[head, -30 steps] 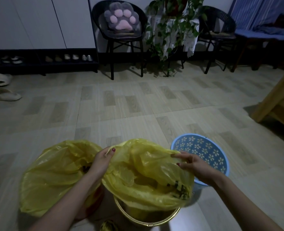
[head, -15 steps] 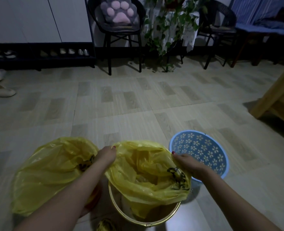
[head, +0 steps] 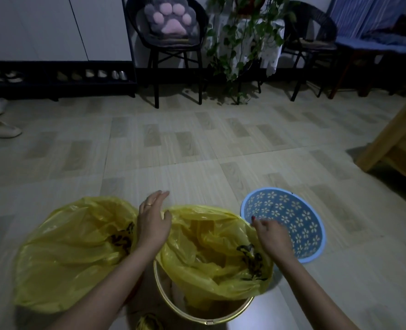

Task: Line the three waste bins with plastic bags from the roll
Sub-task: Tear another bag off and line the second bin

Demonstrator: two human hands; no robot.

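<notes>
The gold-rimmed bin (head: pixel 204 315) stands on the tiled floor (head: pixel 173 151) at the bottom centre, and everything else is placed from it. A yellow bag (head: pixel 211 253) sits in its mouth, the far and right edges draped over the rim while the near rim shows bare. The left hand (head: pixel 152 225) hovers over the bag's left edge, fingers straight and spread, its grip loose and holding nothing. The right hand (head: pixel 272 236) is at the bag's right edge, fingers curled down; whether its grip pinches the plastic cannot be told. Left of the bin, a second yellow bag (head: pixel 73 253) billows over another bin. Right of it stands a blue flower-patterned bin (head: pixel 290 220), unlined. At the bin's near foot lies the yellow bag roll (head: pixel 147 323).
</notes>
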